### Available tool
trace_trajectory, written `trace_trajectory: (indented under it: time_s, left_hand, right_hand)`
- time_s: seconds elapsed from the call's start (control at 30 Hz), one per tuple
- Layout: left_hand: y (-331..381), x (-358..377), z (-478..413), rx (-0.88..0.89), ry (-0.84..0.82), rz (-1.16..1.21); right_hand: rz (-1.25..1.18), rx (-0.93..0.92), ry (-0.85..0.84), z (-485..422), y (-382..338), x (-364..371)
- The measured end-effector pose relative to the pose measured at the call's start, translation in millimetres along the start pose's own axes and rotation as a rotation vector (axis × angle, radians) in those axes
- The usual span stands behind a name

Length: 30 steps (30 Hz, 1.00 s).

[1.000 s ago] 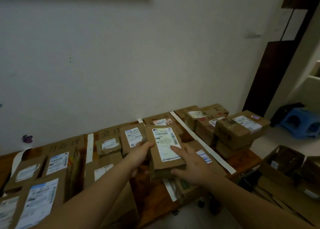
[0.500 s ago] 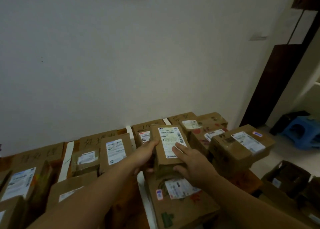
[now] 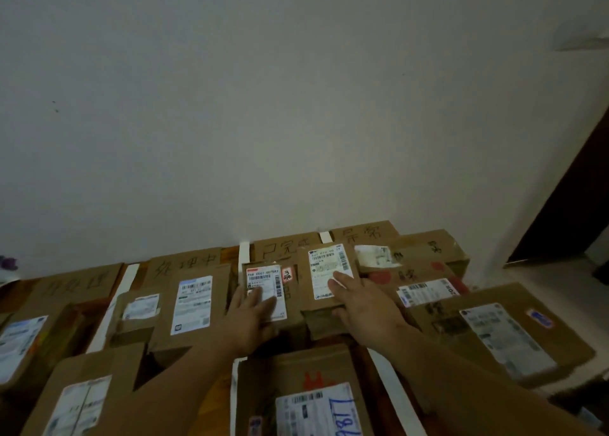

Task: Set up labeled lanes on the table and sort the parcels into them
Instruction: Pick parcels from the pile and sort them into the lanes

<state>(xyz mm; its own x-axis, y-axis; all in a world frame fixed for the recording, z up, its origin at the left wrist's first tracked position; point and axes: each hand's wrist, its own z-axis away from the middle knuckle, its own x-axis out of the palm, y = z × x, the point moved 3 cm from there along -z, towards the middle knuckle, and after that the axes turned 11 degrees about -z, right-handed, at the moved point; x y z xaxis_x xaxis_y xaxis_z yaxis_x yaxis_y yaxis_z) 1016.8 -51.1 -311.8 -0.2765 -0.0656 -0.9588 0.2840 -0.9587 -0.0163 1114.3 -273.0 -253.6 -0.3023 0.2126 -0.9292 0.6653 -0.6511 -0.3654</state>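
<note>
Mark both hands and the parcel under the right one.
Right hand (image 3: 365, 305): head view, back of hand.
Left hand (image 3: 248, 320): head view, back of hand.
Parcel under right hand (image 3: 322, 266): head view, white label.

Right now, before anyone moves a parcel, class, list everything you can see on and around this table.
Parcels: about ten, brown with white labels, spread over the table.
Signs: four, brown card with handwriting, along the wall.
Tape strips: several, white, between the rows of parcels.
Table: one, brown wood, under the parcels.
Wall: one, pale, behind the table.
Door: one, dark, far right.
Left hand: one, flat on a parcel mid-table.
Right hand: one, flat on the neighbouring parcel.
</note>
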Motion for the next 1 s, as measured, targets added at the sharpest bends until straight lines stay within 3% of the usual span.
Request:
trace_trajectory:
  time_s: [0.2, 0.73, 0.87, 1.0]
  left_hand:
    - [-6.6, 2.0, 1.7, -0.045, -0.043, 0.137]
    - [-0.7, 1.5, 4.4, -0.072, -0.061, 0.038]
    - [-2.3, -9.8, 8.0, -0.043, -0.088, 0.026]
    - [-19.4, -35.3, 26.1, -0.076, 0.014, 0.013]
  right_hand:
    - [0.019, 0.011, -0.101, -34.8, 9.0, 24.0]
    - [0.119, 0.034, -0.371, -52.6, 27.0, 69.1]
    - [0.1, 0.02, -0.295, -64.7, 10.0, 51.2]
    - [-0.029, -0.104, -0.125, -69.2, -36.5, 32.2]
